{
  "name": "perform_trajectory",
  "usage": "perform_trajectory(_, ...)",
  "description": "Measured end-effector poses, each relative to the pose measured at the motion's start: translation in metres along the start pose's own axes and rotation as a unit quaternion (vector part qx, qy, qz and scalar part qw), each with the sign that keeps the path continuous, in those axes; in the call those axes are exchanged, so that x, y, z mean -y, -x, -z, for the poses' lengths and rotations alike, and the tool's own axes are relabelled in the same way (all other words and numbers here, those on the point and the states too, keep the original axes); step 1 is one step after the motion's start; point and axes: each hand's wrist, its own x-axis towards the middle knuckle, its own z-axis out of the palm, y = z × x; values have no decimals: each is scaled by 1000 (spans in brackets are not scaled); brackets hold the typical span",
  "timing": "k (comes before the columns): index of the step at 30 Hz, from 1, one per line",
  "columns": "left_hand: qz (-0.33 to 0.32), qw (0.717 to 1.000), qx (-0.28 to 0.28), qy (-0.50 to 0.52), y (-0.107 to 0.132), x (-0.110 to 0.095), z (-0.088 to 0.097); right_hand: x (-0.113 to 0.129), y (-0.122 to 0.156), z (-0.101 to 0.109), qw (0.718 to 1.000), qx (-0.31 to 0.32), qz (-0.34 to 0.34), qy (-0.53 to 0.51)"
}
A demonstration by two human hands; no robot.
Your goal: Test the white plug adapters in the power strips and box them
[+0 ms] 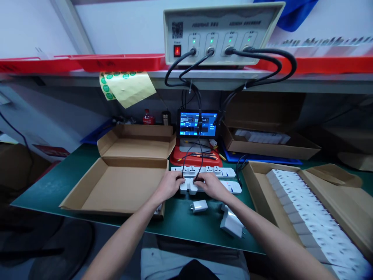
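My left hand (170, 184) and my right hand (210, 185) rest side by side on white charger plugs (189, 189) seated in the nearer white power strip (230, 186). Fingers of both hands curl around the plugs, and thin black cables (196, 155) run up from between them. A second white power strip (204, 170) lies just behind. One loose white charger (199, 206) lies on the green mat in front of my hands. Another, larger white charger (231, 223) lies under my right forearm.
An open empty cardboard box (125, 177) sits at left. At right, a cardboard box (344, 202) holds rows of white chargers. A small screen (198, 124) on a red stand is behind the strips. A beige tester (221, 35) with black cables stands on the shelf.
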Motion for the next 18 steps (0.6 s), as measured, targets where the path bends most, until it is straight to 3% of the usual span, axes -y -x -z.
perform_trajectory(7,-5,1000,9,7,-1,1,1,0,1,0,1000,-10,13,5)
perform_trajectory(18,-42,997,17,-57,4,1,-4,-10,9,-21,996,-53,54,36)
